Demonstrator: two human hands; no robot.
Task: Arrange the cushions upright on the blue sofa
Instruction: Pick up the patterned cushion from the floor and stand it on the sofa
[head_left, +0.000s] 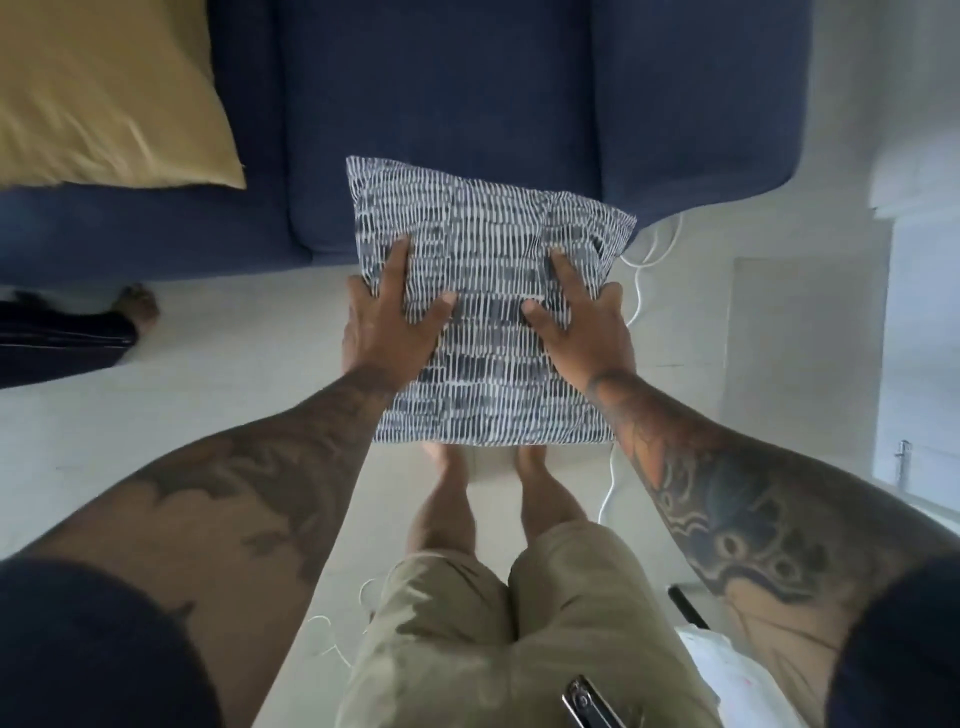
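I hold a square cushion with a blue-and-white dashed pattern (488, 249) flat in the air, in front of the blue sofa (441, 104). My left hand (387, 325) grips its left edge, thumb on top. On the right edge sits my right hand (584, 322), also thumb on top. The cushion's far edge overlaps the sofa's front edge in the view. A yellow cushion (104, 88) lies on the sofa seat at the far left.
Another person's bare foot and dark trouser leg (104, 322) are on the white floor at the left, near the sofa. A white cable (636, 291) runs along the floor to the right of the sofa. My own bare feet (483, 467) stand below the cushion.
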